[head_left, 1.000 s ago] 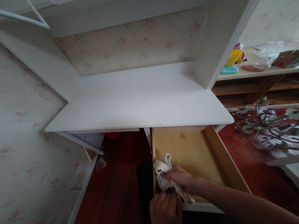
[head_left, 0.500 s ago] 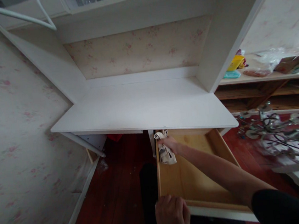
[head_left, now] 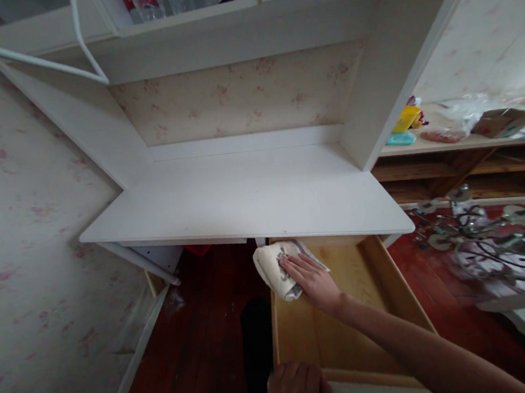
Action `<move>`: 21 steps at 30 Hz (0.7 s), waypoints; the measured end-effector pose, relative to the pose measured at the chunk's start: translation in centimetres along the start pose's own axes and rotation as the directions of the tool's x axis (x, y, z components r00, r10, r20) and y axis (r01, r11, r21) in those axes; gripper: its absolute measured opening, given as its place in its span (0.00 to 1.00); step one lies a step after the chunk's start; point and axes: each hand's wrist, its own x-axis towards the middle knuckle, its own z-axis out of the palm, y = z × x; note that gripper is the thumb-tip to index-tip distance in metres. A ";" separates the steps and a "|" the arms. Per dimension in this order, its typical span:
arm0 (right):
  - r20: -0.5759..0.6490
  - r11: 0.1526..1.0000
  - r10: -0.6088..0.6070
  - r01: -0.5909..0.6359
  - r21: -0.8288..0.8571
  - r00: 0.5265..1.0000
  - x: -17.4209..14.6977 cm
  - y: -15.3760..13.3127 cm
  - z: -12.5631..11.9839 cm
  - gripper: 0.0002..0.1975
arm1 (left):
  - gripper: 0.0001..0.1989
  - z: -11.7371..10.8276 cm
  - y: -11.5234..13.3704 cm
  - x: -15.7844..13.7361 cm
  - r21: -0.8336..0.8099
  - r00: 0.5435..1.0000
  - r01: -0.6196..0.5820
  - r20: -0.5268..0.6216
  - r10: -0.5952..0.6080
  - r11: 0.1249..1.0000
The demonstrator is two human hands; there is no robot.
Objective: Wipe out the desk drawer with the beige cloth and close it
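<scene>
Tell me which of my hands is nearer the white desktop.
Right. Your right hand presses on the cloth near the back of the open drawer, close to the desktop's front edge; your left hand is farther off, at the drawer's front.

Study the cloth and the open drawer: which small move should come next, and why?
Probably the right hand should slide the cloth toward the front of the drawer: that hand lies on the cloth at the back left, bare wood shows nearer, and the left hand rests at the front edge.
</scene>
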 end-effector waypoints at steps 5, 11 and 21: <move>0.131 0.959 0.039 -0.001 -0.283 0.991 2.4 2.8 4.6 0.23 | 0.07 -0.2 -0.1 0.3 -0.008 1.000 -0.001 0.019 0.001 1.000; 0.195 0.933 0.096 -0.020 -0.360 0.976 1.7 6.9 4.7 0.21 | 0.07 -0.2 0.0 0.2 0.008 0.999 0.015 0.035 -0.016 1.000; 0.272 0.840 0.321 -0.141 -0.523 0.907 -6.9 13.1 -2.3 0.20 | 0.08 -0.5 -0.2 0.3 0.003 0.997 -0.049 0.059 0.049 0.999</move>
